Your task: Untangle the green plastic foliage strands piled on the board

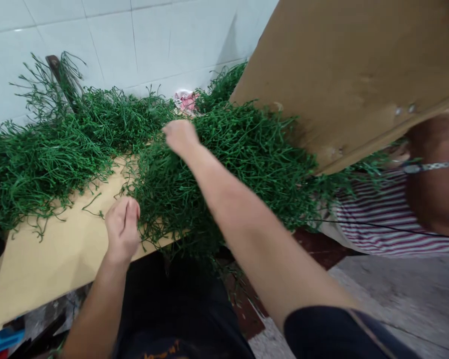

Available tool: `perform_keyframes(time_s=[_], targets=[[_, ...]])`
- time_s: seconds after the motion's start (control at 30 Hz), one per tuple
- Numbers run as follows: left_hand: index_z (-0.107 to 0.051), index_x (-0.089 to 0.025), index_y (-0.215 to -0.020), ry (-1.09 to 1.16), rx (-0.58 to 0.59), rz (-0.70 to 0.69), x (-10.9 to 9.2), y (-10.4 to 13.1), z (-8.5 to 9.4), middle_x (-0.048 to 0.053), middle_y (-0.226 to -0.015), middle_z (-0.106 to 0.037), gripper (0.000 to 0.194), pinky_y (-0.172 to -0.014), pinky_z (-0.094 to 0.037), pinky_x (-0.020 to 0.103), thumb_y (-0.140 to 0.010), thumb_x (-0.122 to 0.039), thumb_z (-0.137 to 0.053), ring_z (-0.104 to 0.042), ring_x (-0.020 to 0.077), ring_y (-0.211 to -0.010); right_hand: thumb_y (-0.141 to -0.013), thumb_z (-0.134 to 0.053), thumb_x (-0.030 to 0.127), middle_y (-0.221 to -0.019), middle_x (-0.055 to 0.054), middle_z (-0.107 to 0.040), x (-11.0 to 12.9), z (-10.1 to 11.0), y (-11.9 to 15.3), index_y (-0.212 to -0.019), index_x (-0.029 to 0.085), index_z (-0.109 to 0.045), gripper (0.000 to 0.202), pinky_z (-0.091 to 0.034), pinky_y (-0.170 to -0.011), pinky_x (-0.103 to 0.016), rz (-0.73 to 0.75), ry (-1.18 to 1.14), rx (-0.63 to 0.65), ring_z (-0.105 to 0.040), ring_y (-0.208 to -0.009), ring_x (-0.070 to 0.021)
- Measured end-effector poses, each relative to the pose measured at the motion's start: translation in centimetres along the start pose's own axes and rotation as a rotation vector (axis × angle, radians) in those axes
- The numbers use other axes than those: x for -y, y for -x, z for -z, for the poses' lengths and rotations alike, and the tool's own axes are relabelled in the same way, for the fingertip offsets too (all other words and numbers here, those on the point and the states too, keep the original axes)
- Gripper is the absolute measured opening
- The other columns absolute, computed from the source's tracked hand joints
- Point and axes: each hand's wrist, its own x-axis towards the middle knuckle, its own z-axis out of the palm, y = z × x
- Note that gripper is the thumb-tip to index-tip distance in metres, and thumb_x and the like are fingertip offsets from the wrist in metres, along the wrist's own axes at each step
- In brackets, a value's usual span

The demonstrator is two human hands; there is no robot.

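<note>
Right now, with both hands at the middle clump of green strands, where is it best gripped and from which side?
Probably at its near edge, where the clump of green strands overhangs the tan board and loose ends hang free. Come from the front, beside the left hand. The right hand is on the tangled top, where strands seem interlocked with the left pile.

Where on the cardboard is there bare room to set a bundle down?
Bare cardboard sheet lies below the left green pile, left of the left hand, out to the near edge. Crowded: the middle heap under the right hand, running right to the tilted board and the striped shirt.
</note>
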Motion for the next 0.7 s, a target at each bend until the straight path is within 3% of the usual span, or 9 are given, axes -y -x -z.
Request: perform_keyframes(time_s=[0.07, 0.17, 0.27, 0.37, 0.5, 0.7], targets=[[-0.043, -0.019, -0.058, 0.032, 0.033, 0.041, 0.2, 0.5, 0.9, -0.002, -0.054, -0.04, 0.037, -0.052, -0.033, 0.024, -0.092, -0.033, -0.036, -0.039, 0.01, -0.052, -0.091, -0.036, 0.018, -0.076, -0.011, -0.061, -2.2, 1.2, -0.1, -0.084, 0.005, -0.068, 0.035, -0.042, -0.075, -0.032, -0.225, -0.075, -0.096, -0.056, -0.077, -0.0182], [-0.05, -0.018, -0.063, -0.09, 0.129, 0.157, 1.9, -0.8, 1.0, -0.001, -0.057, -0.048, 0.032, -0.056, -0.039, 0.023, -0.09, -0.032, -0.038, -0.046, 0.0113, -0.057, -0.089, -0.041, 0.018, -0.059, -0.002, -0.049, -3.0, 2.8, 1.1, -0.075, 0.007, -0.067, 0.032, -0.039, -0.068, -0.028, -0.139, -0.294, -0.09, -0.045, -0.06, -0.01], [-0.06, -0.017, -0.089, -0.296, 0.266, 0.158, 3.8, -3.3, 0.2, 0.004, -0.081, -0.062, 0.018, -0.071, -0.046, 0.03, -0.083, -0.03, -0.048, -0.055, 0.0154, -0.072, -0.084, -0.051, 0.019, -0.053, 0.004, -0.041, -1.5, 3.5, 2.7, -0.076, 0.01, -0.066, 0.019, -0.034, -0.059, -0.025, 0.014, -0.484, 0.0, -0.035, -0.052, -0.006], [-0.057, -0.015, -0.112, -0.406, 0.231, 0.1, 4.4, -5.1, -0.1, 0.011, -0.108, -0.06, 0.038, -0.081, -0.048, 0.037, -0.076, -0.028, -0.057, -0.057, 0.0193, -0.086, -0.081, -0.054, 0.019, -0.053, 0.005, -0.041, -0.6, 3.6, 3.6, -0.078, 0.011, -0.062, 0.011, -0.026, -0.047, -0.023, 0.01, -0.745, 0.08, -0.027, -0.045, -0.0033], [-0.058, -0.014, -0.111, -0.172, 0.073, 0.093, 3.3, -6.5, -0.4, 0.012, -0.11, -0.059, 0.036, -0.083, -0.049, 0.034, -0.079, -0.032, -0.052, -0.059, 0.0186, -0.091, -0.079, -0.057, 0.016, -0.057, 0.003, -0.052, -0.3, 3.7, 4.3, -0.075, 0.011, -0.058, 0.006, -0.02, -0.041, -0.022, 0.021, -0.962, 0.152, -0.026, -0.041, -0.001], [-0.06, -0.013, -0.101, 0.212, 0.198, 0.122, 0.8, -7.8, -3.8, 0.009, -0.099, -0.065, 0.034, -0.082, -0.048, 0.029, -0.08, -0.039, -0.055, -0.06, 0.0158, -0.088, -0.078, -0.061, 0.026, -0.061, 0.0, -0.059, 0.9, 3.2, 5.1, -0.072, 0.01, -0.063, 0.017, -0.028, -0.045, -0.02, 0.195, -1.002, 0.161, -0.038, -0.049, -0.0029]])
